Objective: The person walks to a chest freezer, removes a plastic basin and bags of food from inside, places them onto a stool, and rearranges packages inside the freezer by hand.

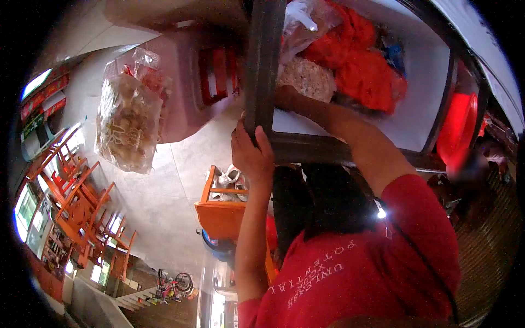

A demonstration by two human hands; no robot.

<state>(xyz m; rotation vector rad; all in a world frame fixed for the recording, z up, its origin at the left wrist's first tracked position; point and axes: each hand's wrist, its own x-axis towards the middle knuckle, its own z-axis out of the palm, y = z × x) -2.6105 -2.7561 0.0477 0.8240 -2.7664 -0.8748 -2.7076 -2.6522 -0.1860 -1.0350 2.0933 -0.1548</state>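
Note:
My right arm reaches down into an open chest freezer (418, 123). My right hand (285, 98) is in shadow by the dark rim, beside a bag of pale, crumbly-looking food (309, 79); its fingers are hidden. My left hand (252, 150) is closed around the corner of the dark freezer rim (260, 71), the thumb on one side and fingers on the other. Inside lie red plastic bags (361, 65) and a clear plastic bag (301, 19) near the far end.
Left of the freezer, a clear bag of pale food (128, 128) rests by a pinkish plastic bin (183, 117). An orange wooden stand (219, 213) holds pale shoes near my left arm. Wooden chairs (82, 202) and a bicycle (175, 284) stand farther off.

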